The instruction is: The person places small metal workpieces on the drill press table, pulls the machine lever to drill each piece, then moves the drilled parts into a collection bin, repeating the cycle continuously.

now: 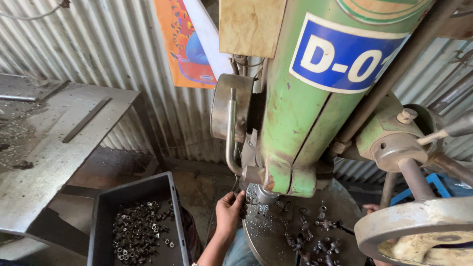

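My left hand (230, 211) reaches up to the rim of a round steel machine table (268, 231), its fingers curled at the edge just below the spindle (266, 193) of a green drill press (305, 113); what the fingers hold is too small to tell. Several small dark metal fittings (315, 236) lie scattered on the round table. Only the fingertips of my right hand (372, 209) show, behind a large grey handwheel (419, 229), near the table's right edge.
A dark plastic crate (101, 216) with several small metal nuts stands on the floor at lower left. A grey steel workbench (59, 148) is at left. Corrugated sheet wall behind, with an orange poster (185, 44). Feed handles (443, 133) stick out at right.
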